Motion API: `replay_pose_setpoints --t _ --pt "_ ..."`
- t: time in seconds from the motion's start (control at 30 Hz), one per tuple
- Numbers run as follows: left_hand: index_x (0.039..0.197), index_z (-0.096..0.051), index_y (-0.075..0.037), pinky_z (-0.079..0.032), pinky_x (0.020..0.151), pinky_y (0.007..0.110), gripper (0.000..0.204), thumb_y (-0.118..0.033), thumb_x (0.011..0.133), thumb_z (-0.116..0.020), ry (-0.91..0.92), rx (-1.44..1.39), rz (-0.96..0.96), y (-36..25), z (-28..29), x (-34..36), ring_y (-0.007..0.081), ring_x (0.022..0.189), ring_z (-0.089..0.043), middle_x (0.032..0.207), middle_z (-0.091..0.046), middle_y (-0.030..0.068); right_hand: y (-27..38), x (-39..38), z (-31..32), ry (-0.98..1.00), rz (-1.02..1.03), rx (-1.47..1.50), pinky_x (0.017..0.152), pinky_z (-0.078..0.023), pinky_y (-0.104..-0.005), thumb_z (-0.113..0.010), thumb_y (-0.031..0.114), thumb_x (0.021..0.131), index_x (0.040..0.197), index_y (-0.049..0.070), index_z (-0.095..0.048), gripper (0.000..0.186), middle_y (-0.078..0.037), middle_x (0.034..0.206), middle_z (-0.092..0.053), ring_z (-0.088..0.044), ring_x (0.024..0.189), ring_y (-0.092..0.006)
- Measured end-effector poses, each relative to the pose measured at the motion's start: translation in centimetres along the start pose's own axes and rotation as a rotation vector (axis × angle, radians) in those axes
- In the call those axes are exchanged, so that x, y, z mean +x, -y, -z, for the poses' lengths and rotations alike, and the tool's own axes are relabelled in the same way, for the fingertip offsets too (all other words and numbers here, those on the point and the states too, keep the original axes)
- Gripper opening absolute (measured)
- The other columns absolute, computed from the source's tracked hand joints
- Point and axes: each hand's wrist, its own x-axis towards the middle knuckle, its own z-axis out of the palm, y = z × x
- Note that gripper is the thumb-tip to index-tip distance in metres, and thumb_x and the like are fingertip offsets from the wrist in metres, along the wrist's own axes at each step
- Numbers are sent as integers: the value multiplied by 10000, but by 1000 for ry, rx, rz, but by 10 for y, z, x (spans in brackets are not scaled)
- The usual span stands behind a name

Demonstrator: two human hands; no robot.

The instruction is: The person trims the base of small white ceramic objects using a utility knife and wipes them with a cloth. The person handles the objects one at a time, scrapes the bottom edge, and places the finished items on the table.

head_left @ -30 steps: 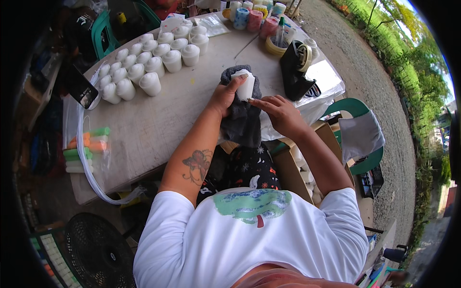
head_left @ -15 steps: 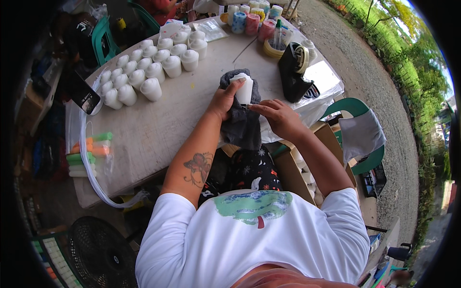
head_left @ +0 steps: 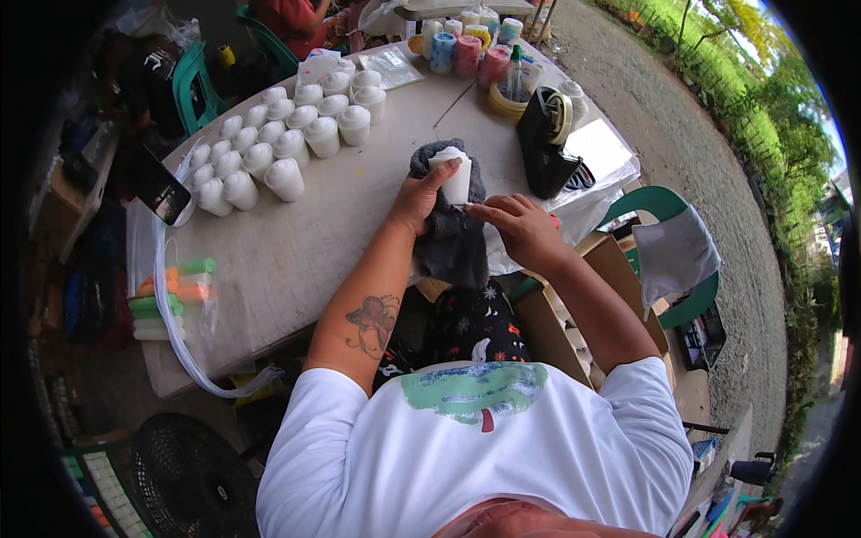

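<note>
My left hand point(head_left: 418, 203) is closed round a white candle point(head_left: 456, 182), with its thumb near the candle's ragged upper edge. A dark grey towel point(head_left: 453, 244) lies beneath the candle and drapes toward my lap. My right hand point(head_left: 522, 231) is closed on a thin tool, perhaps a small knife, whose red end point(head_left: 554, 221) shows behind the fingers. The index finger points along it to the candle's lower edge, where the tip is too small to make out. Rows of white candles point(head_left: 289, 148), wrapped and peaked on top, stand at the left of the table.
Coloured candles point(head_left: 467, 56) stand at the far edge, near a black tape dispenser point(head_left: 543, 148). Orange and green sticks point(head_left: 179, 291), a white cord bundle point(head_left: 166, 305) and a phone point(head_left: 161, 190) are at the left. An open cardboard box point(head_left: 547, 327) sits by my right leg.
The candle has shifted slightly down in my left hand's grip. My right hand has moved a little down and right, and the tool's red end now shows.
</note>
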Motion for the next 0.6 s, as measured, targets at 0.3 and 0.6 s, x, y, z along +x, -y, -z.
replay_pose_setpoints --t 0.3,0.6 --pt "1124 -603 -78 -515 740 283 346 -186 825 -741 70 -18 -56 2 1 1 128 839 -618 967 -639 13 -1 -1 -2 37 -9 -14 834 -453 -375 -541 -56 764 1253 249 -590 578 -30 1085 -611 -574 1008 -248" --pt "1190 -569 -96 -506 771 286 440 -138 800 -768 75 10 -109 5 1 3 117 892 -596 992 -622 7 5 -4 4 36 -7 -112 873 -430 -386 -560 -66 745 1238 236 -600 579 -23 1078 -601 -564 1001 -232"
